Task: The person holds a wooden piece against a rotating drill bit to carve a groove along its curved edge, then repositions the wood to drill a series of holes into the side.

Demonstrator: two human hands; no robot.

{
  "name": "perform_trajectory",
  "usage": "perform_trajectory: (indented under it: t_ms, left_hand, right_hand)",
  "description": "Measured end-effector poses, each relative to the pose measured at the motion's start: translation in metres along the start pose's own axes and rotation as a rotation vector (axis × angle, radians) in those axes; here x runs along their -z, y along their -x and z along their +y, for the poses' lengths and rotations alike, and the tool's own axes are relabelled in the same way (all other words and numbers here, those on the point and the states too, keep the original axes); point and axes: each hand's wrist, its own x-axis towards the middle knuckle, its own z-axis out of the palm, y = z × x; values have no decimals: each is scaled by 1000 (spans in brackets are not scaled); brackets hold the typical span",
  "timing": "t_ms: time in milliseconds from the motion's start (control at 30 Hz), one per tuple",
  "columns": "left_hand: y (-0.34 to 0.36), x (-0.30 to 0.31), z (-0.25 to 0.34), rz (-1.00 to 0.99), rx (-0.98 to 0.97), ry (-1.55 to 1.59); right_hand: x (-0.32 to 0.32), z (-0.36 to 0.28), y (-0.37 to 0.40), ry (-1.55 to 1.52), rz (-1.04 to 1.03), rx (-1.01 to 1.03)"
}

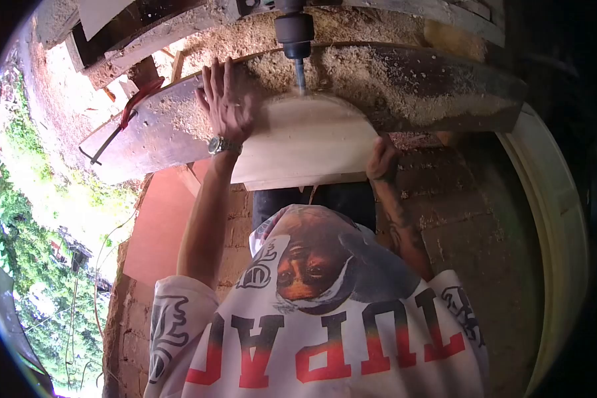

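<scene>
Lying palm-down at the left edge of the board [305,142], the left hand [229,109] is loosely spread, its fingers pointing away over the plank [159,132]; its thumb side is blurred, so I cannot tell how firmly it presses. The right hand [383,159] grasps the board's right edge with curled fingers. The board, pale and rounded at its far side, lies between the two hands, its straight edge toward the body. At the middle of its curved edge stands the bit [300,74], held upright in the chuck [294,33]; whether they touch is unclear. Sawdust [358,69] covers much of the plank, and a red-handled tool [139,101] lies left of the left hand.
</scene>
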Motion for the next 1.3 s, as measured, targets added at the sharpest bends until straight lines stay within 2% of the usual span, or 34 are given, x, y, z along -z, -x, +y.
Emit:
perform_trajectory:
  t_ms: [67, 167, 267, 367, 467, 567, 667, 867, 967, 1000, 1100, 1167, 1300]
  left_hand:
    - [8, 3, 5, 6, -18, 28]
    - [12, 1, 5, -25, 33, 12]
    - [11, -1, 5, -38, 63, -16]
    - [11, 2, 8, -17, 51, 8]
    - [13, 12, 13, -27, 53, 9]
    - [2, 12, 16, 51, 24, -26]
    - [-8, 15, 17, 83, 27, -73]
    - [-20, 14, 18, 138, 34, -87]
    - [-25, 17, 17, 73, 31, 15]
    - [-27, 16, 21, 146, 8, -2]
    - [-31, 27, 36, 69, 110, 32]
    - [-35, 28, 37, 81, 118, 52]
    - [-40, 29, 38, 66, 129, 78]
  right_hand:
    - [-1, -3, 4, -56, 26, 86]
    - [3, -20, 8, 43, 127, 163]
    - [4, -18, 9, -1, 111, 151]
    - [4, -11, 8, 81, 138, 203]
    - [2, -11, 10, -22, 62, 94]
    - [6, -18, 1, -33, 77, 109]
    - [3, 3, -6, 96, 40, 83]
    - [18, -34, -18, 29, 46, 42]
    - [21, -37, -18, 37, 66, 111]
    - [20, -34, -15, 37, 51, 73]
    - [21, -29, -13, 39, 44, 22]
    - [20, -29, -17, 48, 79, 71]
    - [24, -24, -10, 34, 20, -22]
